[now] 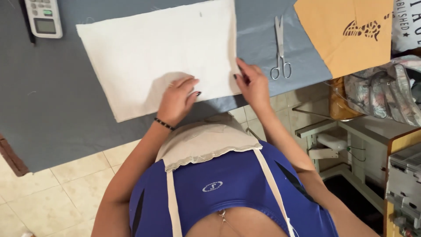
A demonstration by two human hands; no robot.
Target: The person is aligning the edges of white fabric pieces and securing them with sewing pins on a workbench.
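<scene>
Here, white cloth (144,52) under both hands — left hand (176,100), right hand (251,84)

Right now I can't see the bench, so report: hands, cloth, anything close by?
Left hand flat on white cloth. Right hand at its right edge, fingers on the fold. Scissors lie beside, apart.

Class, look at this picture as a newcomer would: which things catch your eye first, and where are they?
A large white rectangular cloth lies on the grey table, with the left hand pressing its near edge and the right hand pinching its right edge. Silver metal scissors lie just right of it, beside an orange paper sheet with a cut-out pattern.
</scene>
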